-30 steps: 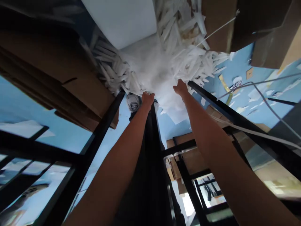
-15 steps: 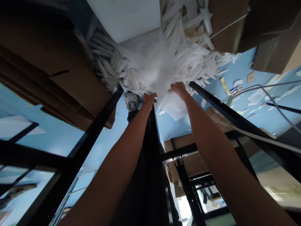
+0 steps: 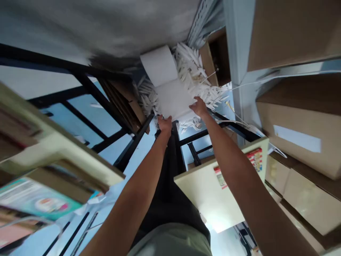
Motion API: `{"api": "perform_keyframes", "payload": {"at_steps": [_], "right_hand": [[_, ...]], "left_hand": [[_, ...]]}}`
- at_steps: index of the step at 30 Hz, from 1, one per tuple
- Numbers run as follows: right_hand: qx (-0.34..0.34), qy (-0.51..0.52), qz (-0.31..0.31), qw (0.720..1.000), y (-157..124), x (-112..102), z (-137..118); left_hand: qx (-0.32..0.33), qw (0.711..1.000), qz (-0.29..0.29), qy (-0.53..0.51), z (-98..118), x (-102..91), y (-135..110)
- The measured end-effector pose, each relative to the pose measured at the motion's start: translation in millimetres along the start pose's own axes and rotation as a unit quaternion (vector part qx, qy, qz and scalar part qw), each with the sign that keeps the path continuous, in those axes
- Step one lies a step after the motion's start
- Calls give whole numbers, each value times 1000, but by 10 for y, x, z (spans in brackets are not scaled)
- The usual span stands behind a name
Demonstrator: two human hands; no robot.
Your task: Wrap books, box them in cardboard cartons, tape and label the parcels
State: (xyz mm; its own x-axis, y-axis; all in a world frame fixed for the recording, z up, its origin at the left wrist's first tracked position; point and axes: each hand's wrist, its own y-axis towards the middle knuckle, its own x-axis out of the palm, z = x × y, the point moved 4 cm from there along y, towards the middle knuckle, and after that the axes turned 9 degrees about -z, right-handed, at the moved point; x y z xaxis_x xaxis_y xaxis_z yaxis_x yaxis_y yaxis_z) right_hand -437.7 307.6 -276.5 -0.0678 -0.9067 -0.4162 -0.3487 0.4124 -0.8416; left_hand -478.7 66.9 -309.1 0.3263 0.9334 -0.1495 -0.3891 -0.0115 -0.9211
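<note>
A white sheet (image 3: 176,99) runs from a white block-like piece (image 3: 160,65) down toward me, over a heap of loose white strips (image 3: 190,67). My right hand (image 3: 199,107) is closed on the sheet's right near edge, fingers bent over it. At the left near corner, my left hand (image 3: 165,124) grips the edge with thumb and fingers on either side; the exact contact is too small to make out. Both arms reach far down and forward. Whether the sheet joins the white piece behind it I cannot tell.
Black metal frame bars (image 3: 135,142) stand on both sides of my legs. Flattened cardboard (image 3: 125,96) leans at left, an opened carton (image 3: 209,58) lies at back right, and large boxes (image 3: 298,124) fill the right. A pale board (image 3: 210,193) and a cable (image 3: 266,79) are also near.
My view has drawn back and up, bringing the boards, right-hand boxes and wall into sight. The white sheet now shows flatter and clearer between my hands, which stay at its near edge.
</note>
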Motion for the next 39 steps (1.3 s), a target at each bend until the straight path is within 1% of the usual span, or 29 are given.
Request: {"api": "perform_keyframes", "payload": {"at_steps": [3, 5, 8, 11, 15, 17, 18, 19, 20, 21, 22, 23, 24, 26, 27, 28, 29, 31, 33, 34, 36, 39], "right_hand": [[-80, -60, 27, 995, -483, -282, -361], [-123, -69, 41, 989, -828, -467, -585], [-165, -58, 58, 983, -1378, -746, -860], [-178, -36, 76, 980, -1968, -994, -1029], [-194, -2, 91, 977, -2770, -1214, -1128], [-214, 12, 92, 972, -3136, -1285, -1158], [-219, 17, 94, 971, -3299, -1316, -1166], [-218, 22, 98, 971, -3447, -1344, -1169], [-212, 29, 103, 971, -3579, -1370, -1166], [-204, 39, 108, 972, -3695, -1392, -1158], [-197, 53, 111, 973, -3799, -1410, -1147], [-195, 73, 112, 972, -3894, -1424, -1133], [-199, 97, 111, 969, -3985, -1436, -1114], [-221, 151, 106, 958, -4175, -1463, -1037], [-232, 176, 107, 951, -4282, -1480, -966], [-239, 195, 107, 945, -4398, -1498, -868], [-241, 204, 108, 943, -4523, -1512, -742], [-229, 191, 106, 949, -4783, -1512, -423], [-213, 151, 100, 960, -5028, -1458, -69], [-213, 133, 101, 963, -5135, -1414, 99], [-240, 117, 134, 954, -5317, -1322, 386], [-283, 125, 216, 926, -5496, -1191, 730]], "left_hand": [[82, 995, 31, 47, 545, -143, -497], [131, 990, 18, 54, 848, -212, -836], [183, 982, -21, 26, 1158, -336, -1352], [213, 975, -70, 8, 1321, -501, -1860], [207, 967, -147, 3, 1391, -753, -2475], [194, 966, -169, 30, 1409, -896, -2762], [196, 965, -165, 56, 1431, -975, -2907], [212, 962, -149, 89, 1470, -1054, -3060], [244, 953, -125, 128, 1529, -1125, -3223], [289, 937, -101, 168, 1602, -1174, -3395], [340, 913, -86, 210, 1679, -1190, -3572], [388, 883, -88, 250, 1748, -1167, -3744], [425, 851, -109, 288, 1799, -1108, -3898], [460, 796, -185, 348, 1849, -925, -4122], [462, 775, -223, 368, 1856, -831, -4188], [460, 762, -253, 379, 1859, -749, -4226], [455, 754, -274, 386, 1860, -685, -4241], [442, 752, -295, 390, 1858, -618, -4225], [436, 747, -307, 397, 1842, -609, -4211], [435, 741, -313, 405, 1824, -613, -4219], [436, 721, -325, 429, 1754, -610, -4271], [439, 689, -342, 465, 1569, -538, -4410]]}}
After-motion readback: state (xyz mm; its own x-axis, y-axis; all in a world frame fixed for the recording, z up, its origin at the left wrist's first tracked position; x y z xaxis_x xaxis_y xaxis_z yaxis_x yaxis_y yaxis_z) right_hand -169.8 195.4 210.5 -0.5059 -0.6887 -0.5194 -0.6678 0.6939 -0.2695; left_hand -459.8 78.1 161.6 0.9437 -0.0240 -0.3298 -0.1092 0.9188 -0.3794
